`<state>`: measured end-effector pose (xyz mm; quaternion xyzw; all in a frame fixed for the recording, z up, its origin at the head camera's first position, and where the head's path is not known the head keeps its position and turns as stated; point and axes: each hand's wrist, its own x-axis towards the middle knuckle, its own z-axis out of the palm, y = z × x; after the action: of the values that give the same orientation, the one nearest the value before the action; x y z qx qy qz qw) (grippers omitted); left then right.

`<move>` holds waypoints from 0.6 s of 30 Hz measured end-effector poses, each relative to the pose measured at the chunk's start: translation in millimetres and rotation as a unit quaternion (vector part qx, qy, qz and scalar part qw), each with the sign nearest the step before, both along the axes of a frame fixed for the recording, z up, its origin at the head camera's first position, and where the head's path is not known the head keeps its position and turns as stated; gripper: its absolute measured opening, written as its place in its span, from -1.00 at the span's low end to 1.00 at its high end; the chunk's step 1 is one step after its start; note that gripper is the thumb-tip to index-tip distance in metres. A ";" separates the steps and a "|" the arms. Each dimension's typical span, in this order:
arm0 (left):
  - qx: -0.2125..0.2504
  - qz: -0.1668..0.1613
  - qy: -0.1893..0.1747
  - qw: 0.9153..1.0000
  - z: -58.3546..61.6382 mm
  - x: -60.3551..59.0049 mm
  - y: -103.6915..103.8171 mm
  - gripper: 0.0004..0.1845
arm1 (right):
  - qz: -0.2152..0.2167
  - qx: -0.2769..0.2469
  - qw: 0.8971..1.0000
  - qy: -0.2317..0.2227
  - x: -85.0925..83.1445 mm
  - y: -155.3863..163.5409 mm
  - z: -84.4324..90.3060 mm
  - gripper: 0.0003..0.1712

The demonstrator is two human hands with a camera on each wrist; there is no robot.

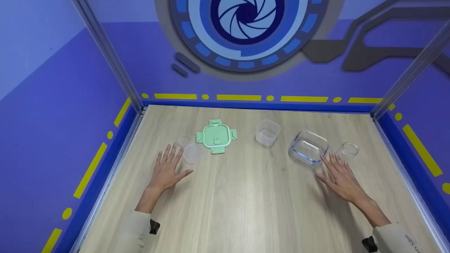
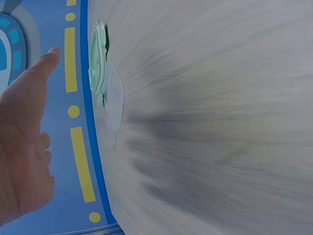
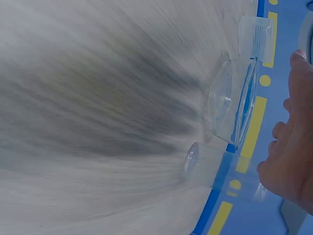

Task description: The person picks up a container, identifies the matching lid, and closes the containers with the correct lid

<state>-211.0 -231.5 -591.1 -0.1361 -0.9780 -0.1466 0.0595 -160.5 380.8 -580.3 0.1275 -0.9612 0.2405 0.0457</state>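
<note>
We see the square clear glass container with a bluish rim (image 1: pixel 308 147) sitting on the right side of the pale wooden bench (image 1: pixel 246 196), and the fingertips of the right hand (image 1: pixel 340 177) reach to its near right corner, touching it or just short of it; we cannot tell which. That hand lies flat with straight, spread fingers and grasps nothing. Just beside those fingers, further right, a small clear drinking glass (image 1: pixel 348 151) stands tilted. In the right wrist view the glass container (image 3: pixel 234 100) and the drinking glass (image 3: pixel 215 169) sit ahead of the hand (image 3: pixel 293 142).

On the left, the left hand (image 1: pixel 168 168) is also released, its fingers straight and fanned on the bench. Its fingertips lie just beside a flat translucent plastic lid (image 1: pixel 192 153), with a small round clear lid (image 1: pixel 183 141) close behind. Next to these lies a mint-green square lid with four clip flaps (image 1: pixel 216 136). The left wrist view shows the green lid (image 2: pixel 98 63) and translucent lid (image 2: pixel 115 95) edge on.

Between the green lid and the glass container stands a small frosted plastic tub (image 1: pixel 268 132), open at the top
</note>
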 end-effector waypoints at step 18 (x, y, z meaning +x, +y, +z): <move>-0.015 -0.008 -0.015 1.000 -10.6 7.2 1.8 0.00 | 0.003 -0.033 0.999 -0.004 5.6 42.7 -11.2 -0.44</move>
<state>-203.8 -229.7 -601.7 -0.1423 -0.9797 -0.1347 0.0422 -154.8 423.5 -591.5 0.1284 -0.9523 0.2729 0.0457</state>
